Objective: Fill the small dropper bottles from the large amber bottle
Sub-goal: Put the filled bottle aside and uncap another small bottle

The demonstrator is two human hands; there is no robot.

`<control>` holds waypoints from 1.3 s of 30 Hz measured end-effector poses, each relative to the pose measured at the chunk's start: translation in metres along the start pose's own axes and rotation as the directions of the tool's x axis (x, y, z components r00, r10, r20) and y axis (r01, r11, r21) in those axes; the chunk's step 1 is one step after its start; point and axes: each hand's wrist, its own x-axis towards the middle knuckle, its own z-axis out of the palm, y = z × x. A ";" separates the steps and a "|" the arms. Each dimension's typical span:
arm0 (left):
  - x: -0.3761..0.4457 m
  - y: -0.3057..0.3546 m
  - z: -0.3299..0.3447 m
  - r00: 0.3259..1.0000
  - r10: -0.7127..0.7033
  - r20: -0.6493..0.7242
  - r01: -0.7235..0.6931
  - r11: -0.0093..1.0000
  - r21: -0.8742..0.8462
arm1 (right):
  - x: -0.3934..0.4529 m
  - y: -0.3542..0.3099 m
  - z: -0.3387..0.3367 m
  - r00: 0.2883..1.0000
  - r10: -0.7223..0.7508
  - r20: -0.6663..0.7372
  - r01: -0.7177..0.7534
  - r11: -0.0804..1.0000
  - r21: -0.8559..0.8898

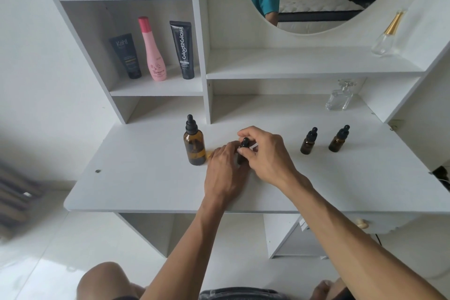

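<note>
Head view: left hand steadies first small dropper bottle, right hand fingers pinch its cap (large amber bottle still capped), two small bottles at right untouched.

Left hand grip curled low; right hand apparently pinching.

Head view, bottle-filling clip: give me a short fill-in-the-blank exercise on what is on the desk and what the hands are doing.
1. The large amber bottle stands to the ___ of both hands.
2. The right hand pinches the ___ cap of the small dropper bottle that the left hand holds.
3. ___ more small dropper bottles stand capped and untouched on the white desk.

Missing words: left; black; Two
</note>
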 end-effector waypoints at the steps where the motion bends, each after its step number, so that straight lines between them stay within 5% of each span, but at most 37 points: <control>1: 0.000 0.000 0.000 1.000 -0.009 -0.001 0.009 1.000 0.007 | 0.000 0.000 0.000 1.000 0.002 0.002 -0.002 1.000 -0.001; 39: 0.002 0.009 -0.006 0.995 -0.089 -0.044 0.089 0.996 -0.005 | 0.014 0.001 -0.011 0.986 0.015 0.166 -0.008 0.999 -0.040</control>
